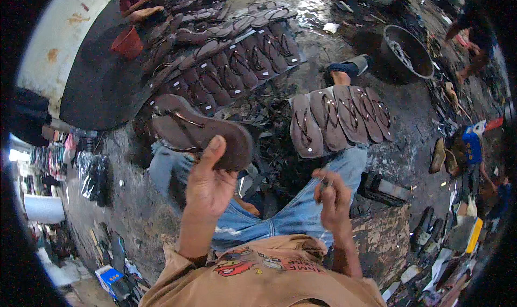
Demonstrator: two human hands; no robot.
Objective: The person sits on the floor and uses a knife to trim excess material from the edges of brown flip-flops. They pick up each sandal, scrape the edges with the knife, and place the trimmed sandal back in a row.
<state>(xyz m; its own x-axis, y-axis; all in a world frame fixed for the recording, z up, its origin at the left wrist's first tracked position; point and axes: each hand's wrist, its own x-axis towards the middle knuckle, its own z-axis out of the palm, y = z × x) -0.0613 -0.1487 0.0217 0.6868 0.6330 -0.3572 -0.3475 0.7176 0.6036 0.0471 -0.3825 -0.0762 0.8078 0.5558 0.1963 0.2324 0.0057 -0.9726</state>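
My left hand (209, 191) grips a brown flip-flop (229, 140) by its near side, thumb on top of the footbed. The flip-flop is raised over my left knee, and its shiny dark thong strap points away to the left. Over my right thigh my right hand (335, 202) is curled, fingers bent in; a small dark thing seems to be between them, too small to name. Beyond that hand, a row of several brown flip-flops (308, 137) lies side by side at my right knee. More flip-flops (249, 75) with small white labels lie in long rows farther left.
A dark round basin (385, 44) stands at the far right, near a sandalled foot (358, 65). A red bucket (127, 43) is at the far left, by another person's hand (145, 13). Right of my leg lies a black block (385, 189). Scraps litter the floor.
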